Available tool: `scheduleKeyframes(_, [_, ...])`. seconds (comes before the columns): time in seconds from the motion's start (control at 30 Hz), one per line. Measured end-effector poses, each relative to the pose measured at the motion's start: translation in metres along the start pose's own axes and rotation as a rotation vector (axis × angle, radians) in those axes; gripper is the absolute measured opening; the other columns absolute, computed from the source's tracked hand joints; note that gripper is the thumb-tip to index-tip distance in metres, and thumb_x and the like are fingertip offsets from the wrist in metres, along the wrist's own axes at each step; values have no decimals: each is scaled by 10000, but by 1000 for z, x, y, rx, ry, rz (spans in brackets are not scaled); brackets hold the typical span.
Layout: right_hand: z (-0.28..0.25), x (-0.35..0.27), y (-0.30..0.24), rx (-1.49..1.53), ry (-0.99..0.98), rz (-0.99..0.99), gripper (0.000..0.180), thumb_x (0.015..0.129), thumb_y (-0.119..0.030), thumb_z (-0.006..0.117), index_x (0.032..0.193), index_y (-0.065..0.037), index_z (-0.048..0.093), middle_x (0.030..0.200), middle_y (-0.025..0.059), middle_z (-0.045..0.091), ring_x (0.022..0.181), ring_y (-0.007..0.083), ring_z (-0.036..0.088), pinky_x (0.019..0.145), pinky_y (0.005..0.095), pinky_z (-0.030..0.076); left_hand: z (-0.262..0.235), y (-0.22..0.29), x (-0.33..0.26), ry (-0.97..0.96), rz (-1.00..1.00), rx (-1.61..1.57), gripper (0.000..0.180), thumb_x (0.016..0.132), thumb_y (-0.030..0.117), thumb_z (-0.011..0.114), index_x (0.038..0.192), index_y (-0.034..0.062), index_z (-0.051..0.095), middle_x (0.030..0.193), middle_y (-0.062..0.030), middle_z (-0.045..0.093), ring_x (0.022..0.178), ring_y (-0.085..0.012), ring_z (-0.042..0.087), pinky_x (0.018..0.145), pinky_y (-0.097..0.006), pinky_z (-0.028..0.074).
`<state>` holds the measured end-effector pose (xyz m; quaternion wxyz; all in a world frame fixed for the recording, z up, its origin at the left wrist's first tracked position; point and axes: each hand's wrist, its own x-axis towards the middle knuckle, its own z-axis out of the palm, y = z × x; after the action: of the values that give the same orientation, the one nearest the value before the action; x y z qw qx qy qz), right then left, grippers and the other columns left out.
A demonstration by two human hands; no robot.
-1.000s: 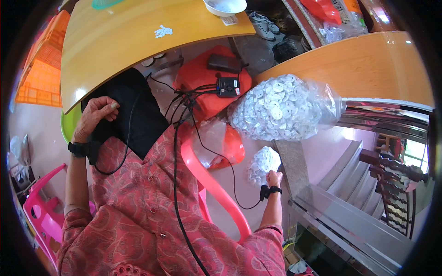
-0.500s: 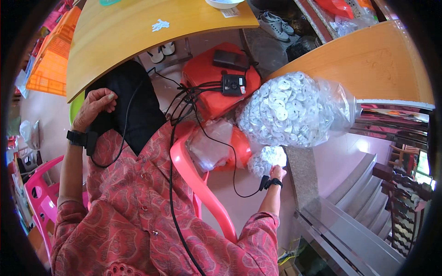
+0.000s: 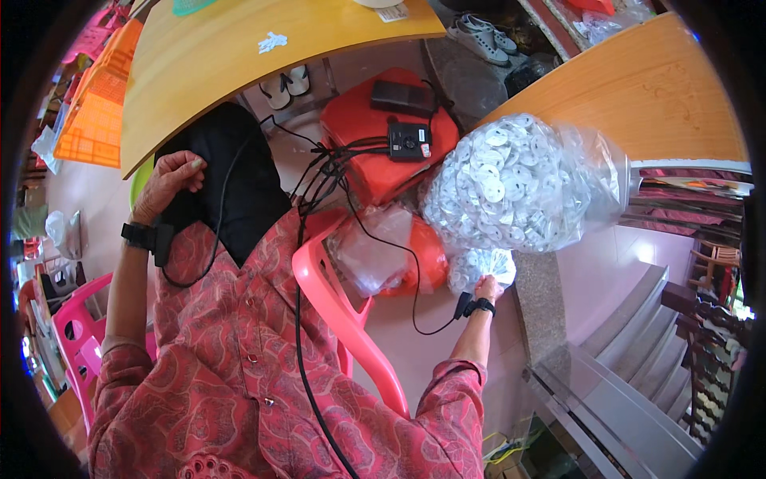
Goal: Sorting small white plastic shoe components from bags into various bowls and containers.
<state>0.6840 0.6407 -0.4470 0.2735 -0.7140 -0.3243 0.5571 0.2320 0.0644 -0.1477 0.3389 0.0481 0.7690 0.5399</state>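
Observation:
My right hand, at the right of the chair, is closed on the gathered top of a small clear plastic bag of whitish pieces. Just above it sits a large clear bag packed with round white discs that have holes in them. Over my dark-trousered thigh, my left hand has its fingers curled in, and nothing shows in it. A few small white pieces lie on the wooden table beyond that hand.
Black cables run from a small black box on a red bag to bands on both wrists. A pink plastic chair stands beside me. A second wooden surface and stairs are at the right; orange crates stand at the left.
My right hand has moved slightly right and up with the small bag. My left hand stays over my thigh. The whole view has shifted a little.

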Motion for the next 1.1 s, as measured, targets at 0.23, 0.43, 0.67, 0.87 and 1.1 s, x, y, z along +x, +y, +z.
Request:
scheduleKeyframes(0.23, [18, -38, 19, -98, -186, 173, 97, 837, -27, 549, 748, -52, 521, 626, 86, 547, 460, 151, 505, 401, 255, 425, 3, 1, -4, 9, 7, 2, 210, 985, 268, 636, 972, 61, 669, 768, 0, 645, 689, -89, 608, 653, -249, 500])
scheduleKeyframes(0.43, [12, -34, 8, -127, -134, 86, 122, 824, -20, 533, 702, -27, 519, 623, 90, 550, 476, 150, 520, 391, 254, 404, 0, -1, -5, 1, 8, 3, 209, 989, 270, 630, 980, 64, 667, 784, 1, 652, 707, -82, 617, 665, -244, 505])
scheduleKeyframes(0.67, [3, 7, 11, -133, -87, 4, 111, 800, -24, 579, 690, -16, 566, 594, 103, 584, 519, 186, 581, 413, 298, 423, 4, 2, -1, -2, 26, 23, 197, 996, 250, 615, 960, 62, 662, 783, 5, 646, 695, -80, 603, 659, -240, 491])
scheduleKeyframes(0.87, [43, 26, 32, -52, -76, 102, 106, 812, 11, 576, 728, -54, 570, 590, 82, 580, 530, 193, 612, 405, 300, 445, 3, -6, -4, 68, 33, 80, 215, 1009, 250, 588, 909, 67, 641, 736, 24, 592, 654, -71, 544, 630, -233, 448])
scheduleKeyframes(1.1, [0, 55, 28, -546, -264, -544, 35, 671, -90, 636, 667, -99, 670, 649, 115, 662, 581, 307, 659, 569, 398, 547, -3, -15, 8, -10, 64, 46, 187, 990, 248, 624, 950, 67, 653, 761, 7, 624, 668, -76, 587, 641, -228, 479])
